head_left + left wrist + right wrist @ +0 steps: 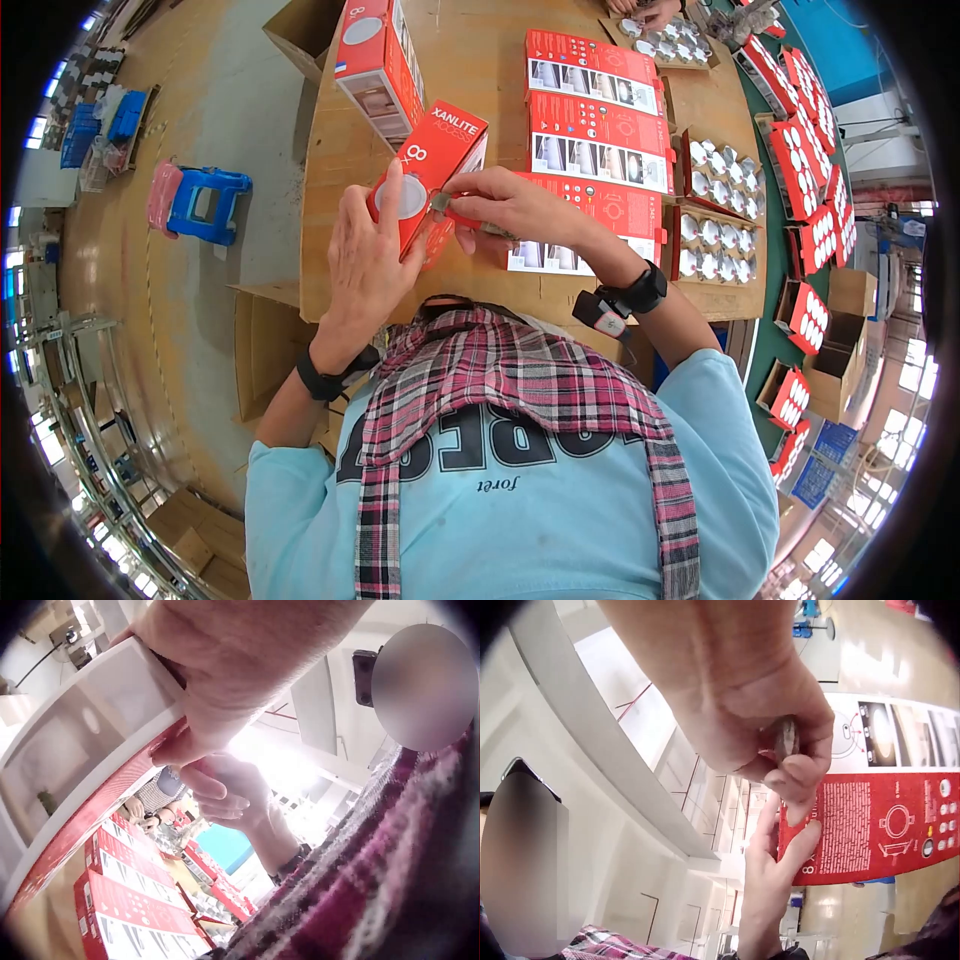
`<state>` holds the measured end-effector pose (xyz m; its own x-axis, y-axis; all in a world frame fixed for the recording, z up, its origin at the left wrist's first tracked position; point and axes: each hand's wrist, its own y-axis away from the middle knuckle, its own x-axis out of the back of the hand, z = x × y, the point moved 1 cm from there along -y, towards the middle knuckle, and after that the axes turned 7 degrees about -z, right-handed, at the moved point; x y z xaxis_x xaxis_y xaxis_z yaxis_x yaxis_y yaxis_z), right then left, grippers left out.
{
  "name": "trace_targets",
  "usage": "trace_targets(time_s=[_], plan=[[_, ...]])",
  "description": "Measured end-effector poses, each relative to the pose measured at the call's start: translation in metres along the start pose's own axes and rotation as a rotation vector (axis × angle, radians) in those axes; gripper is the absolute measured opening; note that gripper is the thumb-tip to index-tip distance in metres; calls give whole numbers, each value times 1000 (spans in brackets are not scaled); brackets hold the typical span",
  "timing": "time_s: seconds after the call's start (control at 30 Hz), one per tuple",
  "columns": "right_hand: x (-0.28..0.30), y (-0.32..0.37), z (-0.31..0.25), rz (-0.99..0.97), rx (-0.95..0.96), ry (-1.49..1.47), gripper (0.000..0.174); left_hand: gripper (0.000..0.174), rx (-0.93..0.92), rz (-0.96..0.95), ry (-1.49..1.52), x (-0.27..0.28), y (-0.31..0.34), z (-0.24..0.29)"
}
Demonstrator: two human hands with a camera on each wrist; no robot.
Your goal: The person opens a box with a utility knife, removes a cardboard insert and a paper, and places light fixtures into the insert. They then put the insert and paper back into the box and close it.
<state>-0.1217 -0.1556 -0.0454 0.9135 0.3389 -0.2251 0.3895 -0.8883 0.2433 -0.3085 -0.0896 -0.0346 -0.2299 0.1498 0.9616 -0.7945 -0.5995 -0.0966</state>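
Note:
My left hand (388,222) grips a red XANLITE box (437,150) from behind, fingers spread over its round white window, above the near edge of the wooden table (340,150). At the box's near end my right hand (455,205) pinches a small grey round piece (440,201). The right wrist view shows that grey piece (784,739) between thumb and fingers, with the red box (885,817) and the left hand (774,859) behind. Seen from the left wrist, the left hand (225,682) clasps the box (90,757) and the right hand (225,791) curls just beyond it.
Flat red boxes (595,110) lie in rows mid-table. Open trays of white lamps (715,210) stand to the right, and more red packs (810,130) run along the right edge. Another red box (375,60) stands far left. A blue stool (205,205) is on the floor.

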Motion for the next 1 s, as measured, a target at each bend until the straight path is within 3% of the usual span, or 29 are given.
trace_targets(time_s=[0.13,0.33,0.63,1.0], plan=[[8,-3,1,-91,17,-49,24,73,-5,-24,3,2,0,-3],[-1,-7,0,-6,-11,12,26,71,-41,-54,48,5,-8,-21],[-13,-11,11,70,97,-179,28,69,-34,-44,57,9,-10,-23],[-30,-10,-6,228,-52,29,27,73,-40,-39,47,6,-7,-20]])
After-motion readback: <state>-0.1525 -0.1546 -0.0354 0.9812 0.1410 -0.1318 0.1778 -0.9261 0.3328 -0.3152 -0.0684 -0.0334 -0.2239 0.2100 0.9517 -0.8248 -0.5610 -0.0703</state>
